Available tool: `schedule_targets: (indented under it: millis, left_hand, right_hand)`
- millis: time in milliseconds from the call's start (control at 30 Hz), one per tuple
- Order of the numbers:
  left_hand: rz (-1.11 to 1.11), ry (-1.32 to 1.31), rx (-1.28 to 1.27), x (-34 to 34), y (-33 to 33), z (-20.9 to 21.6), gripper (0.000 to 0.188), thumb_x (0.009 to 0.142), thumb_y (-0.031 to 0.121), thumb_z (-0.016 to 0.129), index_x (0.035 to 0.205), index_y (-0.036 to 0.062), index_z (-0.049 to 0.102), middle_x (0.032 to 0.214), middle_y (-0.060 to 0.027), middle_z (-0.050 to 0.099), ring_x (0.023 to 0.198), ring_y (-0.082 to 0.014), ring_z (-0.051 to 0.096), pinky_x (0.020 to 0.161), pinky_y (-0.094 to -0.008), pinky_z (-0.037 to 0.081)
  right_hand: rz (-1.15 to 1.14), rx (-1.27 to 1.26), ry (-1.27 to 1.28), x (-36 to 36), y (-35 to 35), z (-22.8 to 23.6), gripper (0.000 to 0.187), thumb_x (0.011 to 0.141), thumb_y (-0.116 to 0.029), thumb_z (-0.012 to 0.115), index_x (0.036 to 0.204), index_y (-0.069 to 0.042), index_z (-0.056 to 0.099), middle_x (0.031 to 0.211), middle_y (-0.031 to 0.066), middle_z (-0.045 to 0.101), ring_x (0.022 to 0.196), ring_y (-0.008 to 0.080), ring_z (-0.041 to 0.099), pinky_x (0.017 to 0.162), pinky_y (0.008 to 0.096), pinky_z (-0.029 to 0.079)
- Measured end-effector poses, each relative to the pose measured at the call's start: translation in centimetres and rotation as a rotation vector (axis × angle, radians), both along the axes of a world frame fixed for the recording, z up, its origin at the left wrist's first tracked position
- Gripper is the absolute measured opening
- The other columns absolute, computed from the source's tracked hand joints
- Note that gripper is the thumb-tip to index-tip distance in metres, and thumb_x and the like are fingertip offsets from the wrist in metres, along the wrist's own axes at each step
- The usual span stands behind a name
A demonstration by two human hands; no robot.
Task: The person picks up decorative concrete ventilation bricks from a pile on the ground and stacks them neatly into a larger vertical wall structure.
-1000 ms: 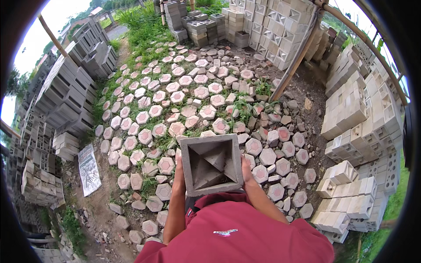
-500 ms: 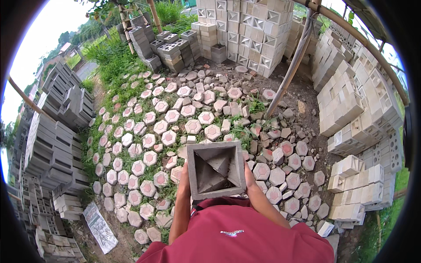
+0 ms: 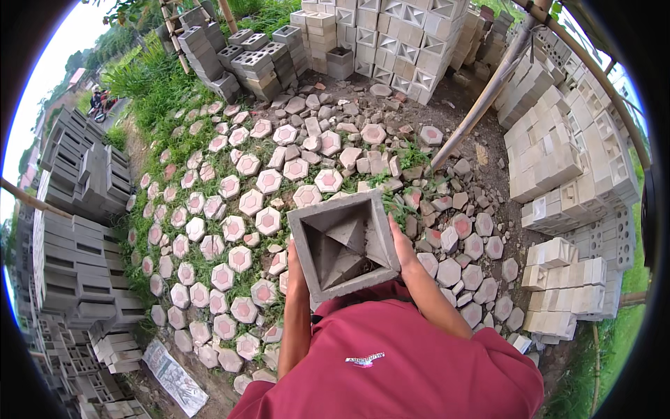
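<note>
A square grey concrete vent block (image 3: pixel 354 232) is held up in front of my chest. Inside its thick frame, slanted triangular faces meet at raised ridges, with dark hollows between them. My left hand (image 3: pixel 295 267) presses against the block's left side, and my right hand (image 3: pixel 405 250) grips the right side. Both hands are closed on it, though most of the fingers are hidden behind the block. The block is turned slightly, its right top corner higher than its left.
Hexagonal pavers (image 3: pixel 239 258) with reddish centres lie among grass and rubble. Grey block stacks (image 3: pixel 77 258) line the left, pale block stacks (image 3: pixel 548 160) the right. A patterned block wall (image 3: pixel 398 42) rises ahead, near a slanting bamboo pole (image 3: pixel 481 91). A printed sack (image 3: pixel 176 377) lies lower left.
The vent block has turned counter-clockwise and come up a little, still between both hands. My view has tilted with it, and a motorbike with a rider now shows on the far-left road.
</note>
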State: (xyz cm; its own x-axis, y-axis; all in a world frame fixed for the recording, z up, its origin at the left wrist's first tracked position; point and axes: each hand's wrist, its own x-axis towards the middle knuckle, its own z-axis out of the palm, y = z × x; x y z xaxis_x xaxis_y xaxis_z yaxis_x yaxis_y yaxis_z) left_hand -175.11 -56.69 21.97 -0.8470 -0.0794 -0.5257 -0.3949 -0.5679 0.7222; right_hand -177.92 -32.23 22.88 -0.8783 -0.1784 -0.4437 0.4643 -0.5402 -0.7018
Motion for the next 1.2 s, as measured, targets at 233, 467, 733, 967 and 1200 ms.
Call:
schedule_targets:
  millis: [233, 467, 733, 967, 1200]
  left_hand:
    - [0.018, -0.031, -0.047, -13.5, -4.6, -0.7, 0.061, 0.095, 0.052, 0.03, 0.125, 0.0028, 0.05, 0.112, -0.0109, 0.058, 0.096, -0.0229, 0.056, 0.087, -0.0353, 0.045]
    - [0.09, 0.232, 0.058, -27.8, -7.9, -0.6, 0.051, 0.096, 0.042, 0.033, 0.127, 0.0037, 0.047, 0.115, -0.0135, 0.056, 0.101, -0.0237, 0.058, 0.09, -0.038, 0.048]
    - [-0.006, 0.224, 0.02, -40.5, -10.3, -0.6, 0.055, 0.096, 0.047, 0.031, 0.125, 0.0033, 0.048, 0.112, -0.0139, 0.058, 0.097, -0.0249, 0.06, 0.085, -0.038, 0.05]
    - [-0.144, 0.111, -0.021, -55.6, -14.6, -2.4, 0.05, 0.096, 0.044, 0.036, 0.121, 0.003, 0.049, 0.104, -0.0126, 0.059, 0.09, -0.0217, 0.061, 0.076, -0.0341, 0.053]
    - [-0.232, 0.064, 0.01, -73.3, -20.2, -4.3, 0.06, 0.096, 0.051, 0.031, 0.128, 0.0023, 0.046, 0.114, -0.013, 0.058, 0.098, -0.0223, 0.059, 0.088, -0.0347, 0.047]
  right_hand:
    - [0.1, 0.042, -0.026, -13.9, -3.9, -5.6, 0.064, 0.096, -0.049, 0.041, 0.135, 0.002, 0.041, 0.13, 0.0103, 0.047, 0.114, 0.0146, 0.048, 0.098, 0.0269, 0.037]
    - [0.279, 0.34, 0.292, -28.4, -7.2, 0.8, 0.073, 0.094, -0.045, 0.047, 0.142, 0.005, 0.023, 0.143, 0.016, 0.034, 0.132, 0.0214, 0.032, 0.109, 0.0318, 0.023]
    - [0.526, 0.436, 0.354, -40.0, -8.3, 3.7, 0.064, 0.081, -0.017, 0.064, 0.134, 0.001, 0.035, 0.116, 0.0132, 0.054, 0.106, 0.0194, 0.051, 0.093, 0.0318, 0.041]
    - [0.528, 0.442, 0.355, -52.4, -11.5, 1.2, 0.054, 0.076, -0.01, 0.061, 0.125, 0.003, 0.043, 0.104, 0.01, 0.058, 0.093, 0.017, 0.055, 0.083, 0.0309, 0.046]
    - [0.572, 0.575, 0.309, -68.3, -16.9, -0.7, 0.038, 0.077, -0.01, 0.059, 0.112, 0.003, 0.054, 0.091, 0.007, 0.062, 0.081, 0.0136, 0.057, 0.076, 0.0292, 0.048]
